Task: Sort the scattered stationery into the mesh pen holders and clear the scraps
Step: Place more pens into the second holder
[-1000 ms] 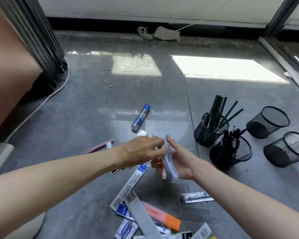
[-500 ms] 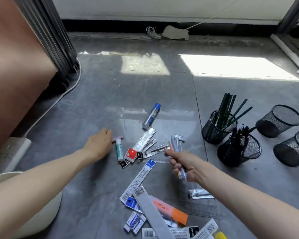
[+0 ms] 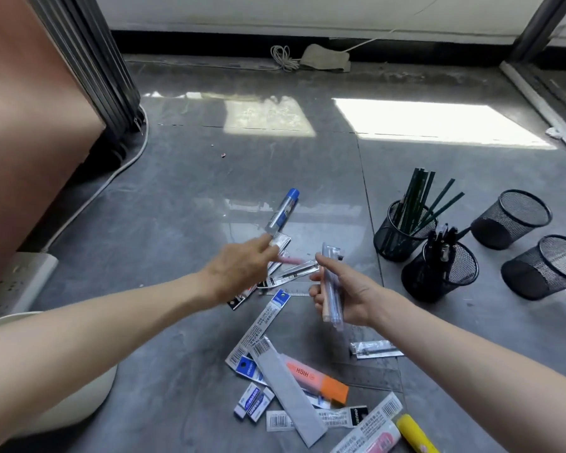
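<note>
Passing the pink pen (image 3: 291, 260), pinched by fingers of your left hand (image 3: 242, 273), could loosen your right hand (image 3: 352, 294), fingers curled round the pens (image 3: 333, 302), spilling them onto the floor (image 3: 177, 223).

Four black mesh holders (image 3: 510, 220) stand at three o'clock, two holding green pencils (image 3: 419, 197) and black pens (image 3: 443, 243). Erasers (image 3: 254, 402) and an orange highlighter (image 3: 317, 377) lie at six o'clock. The right hand (image 3: 350, 299) grips clear-wrapped pens (image 3: 333, 289); the left hand (image 3: 239, 269) pinches a pink pen (image 3: 290, 260).
</note>
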`<action>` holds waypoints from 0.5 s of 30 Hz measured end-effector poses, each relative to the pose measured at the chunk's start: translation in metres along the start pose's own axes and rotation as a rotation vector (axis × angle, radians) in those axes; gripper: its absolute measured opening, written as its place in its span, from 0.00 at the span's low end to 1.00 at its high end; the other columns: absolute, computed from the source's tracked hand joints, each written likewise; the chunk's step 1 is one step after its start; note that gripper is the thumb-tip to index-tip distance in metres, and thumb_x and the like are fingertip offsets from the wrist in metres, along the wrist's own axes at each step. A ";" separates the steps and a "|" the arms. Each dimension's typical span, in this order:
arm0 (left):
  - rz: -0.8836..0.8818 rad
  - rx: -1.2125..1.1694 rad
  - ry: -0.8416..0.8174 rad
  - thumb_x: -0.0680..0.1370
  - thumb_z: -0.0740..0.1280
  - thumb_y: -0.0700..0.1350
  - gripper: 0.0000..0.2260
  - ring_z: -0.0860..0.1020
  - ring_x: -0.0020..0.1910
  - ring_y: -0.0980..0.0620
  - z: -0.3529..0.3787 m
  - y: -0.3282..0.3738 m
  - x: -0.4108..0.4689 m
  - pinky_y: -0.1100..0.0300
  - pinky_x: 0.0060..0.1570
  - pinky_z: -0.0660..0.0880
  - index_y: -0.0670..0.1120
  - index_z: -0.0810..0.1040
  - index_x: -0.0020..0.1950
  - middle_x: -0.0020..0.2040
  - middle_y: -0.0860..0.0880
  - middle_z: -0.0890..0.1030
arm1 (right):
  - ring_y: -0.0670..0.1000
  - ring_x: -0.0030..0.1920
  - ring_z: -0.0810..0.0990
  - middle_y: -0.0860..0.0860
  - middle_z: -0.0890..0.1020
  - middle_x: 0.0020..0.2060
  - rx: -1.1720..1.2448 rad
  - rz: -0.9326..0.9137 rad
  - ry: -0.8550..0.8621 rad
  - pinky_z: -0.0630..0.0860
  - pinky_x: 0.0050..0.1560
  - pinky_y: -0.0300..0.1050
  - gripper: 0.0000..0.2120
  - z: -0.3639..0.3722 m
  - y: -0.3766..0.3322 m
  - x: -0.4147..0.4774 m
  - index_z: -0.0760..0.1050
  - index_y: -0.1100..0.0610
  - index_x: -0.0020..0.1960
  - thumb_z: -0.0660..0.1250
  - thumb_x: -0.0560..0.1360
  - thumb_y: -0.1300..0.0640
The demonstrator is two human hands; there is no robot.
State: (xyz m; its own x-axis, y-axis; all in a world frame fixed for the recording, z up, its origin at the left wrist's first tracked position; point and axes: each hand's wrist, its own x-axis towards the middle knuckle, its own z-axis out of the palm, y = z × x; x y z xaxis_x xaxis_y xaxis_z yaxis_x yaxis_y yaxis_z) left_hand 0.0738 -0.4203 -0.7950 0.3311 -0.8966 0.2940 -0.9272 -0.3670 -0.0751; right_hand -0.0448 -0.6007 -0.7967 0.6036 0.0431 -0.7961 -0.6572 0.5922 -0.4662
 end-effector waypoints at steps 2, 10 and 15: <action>0.214 -0.081 0.066 0.68 0.63 0.37 0.08 0.70 0.23 0.48 -0.001 0.026 0.007 0.63 0.17 0.61 0.46 0.68 0.44 0.38 0.47 0.73 | 0.50 0.27 0.73 0.55 0.76 0.29 -0.006 0.016 -0.071 0.75 0.30 0.40 0.17 0.007 0.000 -0.006 0.75 0.59 0.44 0.69 0.70 0.45; 0.358 -0.233 0.011 0.71 0.60 0.33 0.11 0.74 0.32 0.47 -0.024 0.079 0.041 0.55 0.28 0.73 0.41 0.78 0.49 0.47 0.42 0.78 | 0.47 0.28 0.69 0.50 0.71 0.28 0.031 -0.096 0.009 0.68 0.25 0.37 0.10 -0.004 -0.008 -0.030 0.76 0.55 0.32 0.74 0.66 0.51; 0.262 -0.373 0.045 0.65 0.62 0.27 0.26 0.75 0.37 0.47 -0.030 0.111 0.059 0.60 0.28 0.69 0.42 0.75 0.62 0.53 0.40 0.77 | 0.47 0.21 0.69 0.55 0.72 0.27 -0.204 -0.560 0.337 0.65 0.21 0.36 0.10 -0.036 -0.030 -0.061 0.73 0.62 0.37 0.72 0.72 0.59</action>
State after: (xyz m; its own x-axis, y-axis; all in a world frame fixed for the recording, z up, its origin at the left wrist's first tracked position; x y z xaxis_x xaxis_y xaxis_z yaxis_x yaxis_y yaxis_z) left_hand -0.0146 -0.5063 -0.7570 0.0768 -0.9325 0.3528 -0.9811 -0.0077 0.1931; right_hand -0.0787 -0.6501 -0.7478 0.7254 -0.4982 -0.4750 -0.3786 0.2876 -0.8798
